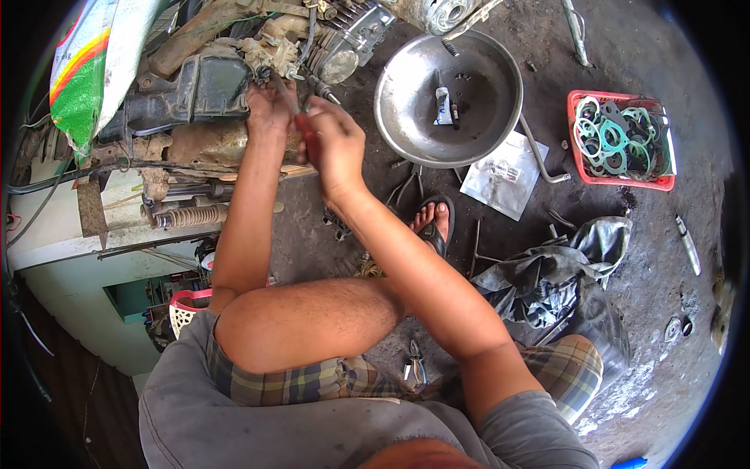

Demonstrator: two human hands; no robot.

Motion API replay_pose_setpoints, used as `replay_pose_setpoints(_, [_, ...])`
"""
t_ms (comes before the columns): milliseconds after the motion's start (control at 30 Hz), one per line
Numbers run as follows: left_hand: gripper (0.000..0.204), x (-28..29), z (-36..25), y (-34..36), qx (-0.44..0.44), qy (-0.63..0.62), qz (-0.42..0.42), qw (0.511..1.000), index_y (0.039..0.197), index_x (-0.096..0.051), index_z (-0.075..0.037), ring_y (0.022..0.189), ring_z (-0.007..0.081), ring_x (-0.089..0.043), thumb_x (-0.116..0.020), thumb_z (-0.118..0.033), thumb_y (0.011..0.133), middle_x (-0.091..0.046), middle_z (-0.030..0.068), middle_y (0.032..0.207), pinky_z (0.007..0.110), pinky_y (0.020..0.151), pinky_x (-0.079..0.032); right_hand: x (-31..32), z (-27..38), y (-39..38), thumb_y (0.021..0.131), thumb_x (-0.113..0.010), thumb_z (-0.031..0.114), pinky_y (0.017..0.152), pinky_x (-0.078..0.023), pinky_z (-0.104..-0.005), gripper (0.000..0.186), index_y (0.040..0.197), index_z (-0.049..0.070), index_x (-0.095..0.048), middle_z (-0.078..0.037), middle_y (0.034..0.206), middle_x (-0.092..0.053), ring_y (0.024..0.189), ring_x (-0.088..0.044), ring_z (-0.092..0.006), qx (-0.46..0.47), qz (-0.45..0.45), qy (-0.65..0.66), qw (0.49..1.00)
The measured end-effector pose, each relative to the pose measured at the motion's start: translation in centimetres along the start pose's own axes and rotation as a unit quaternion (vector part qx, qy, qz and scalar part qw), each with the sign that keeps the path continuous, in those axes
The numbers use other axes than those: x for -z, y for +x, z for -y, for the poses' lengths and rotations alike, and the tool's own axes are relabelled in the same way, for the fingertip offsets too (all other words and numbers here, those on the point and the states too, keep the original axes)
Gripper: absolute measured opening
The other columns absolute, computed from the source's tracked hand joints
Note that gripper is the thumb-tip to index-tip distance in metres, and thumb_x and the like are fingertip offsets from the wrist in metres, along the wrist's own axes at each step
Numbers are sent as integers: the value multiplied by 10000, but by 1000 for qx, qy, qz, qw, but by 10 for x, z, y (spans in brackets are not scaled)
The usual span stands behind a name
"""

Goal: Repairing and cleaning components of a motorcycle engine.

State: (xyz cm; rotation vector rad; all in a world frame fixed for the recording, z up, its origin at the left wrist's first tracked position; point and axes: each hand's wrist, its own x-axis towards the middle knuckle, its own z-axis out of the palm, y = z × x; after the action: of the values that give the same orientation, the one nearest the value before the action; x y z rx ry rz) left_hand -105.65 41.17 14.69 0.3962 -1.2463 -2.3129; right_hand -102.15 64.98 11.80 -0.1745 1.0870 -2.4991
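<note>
Dark, stained workshop floor (656, 223) spreads across the right side of the head view I am watching remotely, curving at the fisheye rim. At upper left I see dirty motorcycle machinery: a black plastic housing (183, 90), a finned engine cylinder (340, 48) and, between them, a dull metal fitting (273, 48). The person sits low, in a grey shirt and plaid shorts, with both forearms stretched toward it.

The right hand (337, 144) is closed around the handle of a red-handled screwdriver (311, 142), slightly blurred, its shaft slanting up and left to the lower side of the fitting. The left hand (269, 108) is raised beside that shaft, fingers partly curled up at the fitting's underside; I cannot tell whether they grip anything.

To the right of the hands stands a round steel bowl (410, 90) with a small white tube (443, 105) and a few small parts inside. Beyond it, a red basket (625, 184) is heaped with green and grey gaskets (613, 141). Between bowl and basket lies a silver packet (504, 178); lower down are a crumpled dark sheet (539, 270) and pliers (416, 366).
</note>
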Motion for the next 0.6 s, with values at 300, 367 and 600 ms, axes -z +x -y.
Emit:
replay_pose_setpoints(300, [322, -26, 12, -12, -67, 20, -162, 984, 1103, -636, -46, 1093, 279, -579, -451, -296, 1020, -656, 112, 1084, 459, 1014, -432, 12, -1, 13, 999, -601, 195, 497, -426, -300, 289, 1209, 0, -630, -62, 713, -601, 552, -544, -134, -73, -15, 82, 994])
replay_pose_setpoints(367, [330, -25, 8, -10, -45, -18, -149, 988, 1052, -652, -60, 1006, 250, -590, -471, -333, 1013, -661, 92, 1002, 402, 930, -471, 18, -9, 1, 968, -620, 155, 743, -558, -385, 491, 1443, 76, -525, -179, 856, -710, 728, -705, -240, 75, -26, -112, 991])
replay_pose_setpoints(600, [308, -26, 6, 4, -23, -53, -185, 981, 1012, -653, -35, 992, 277, -610, -553, -317, 940, -663, 102, 1001, 465, 979, -462, 26, -32, -7, 926, -647, 129, 740, -571, -433, 549, 1457, 195, -523, -179, 899, -717, 814, -706, -362, 231, 67, -212, 947])
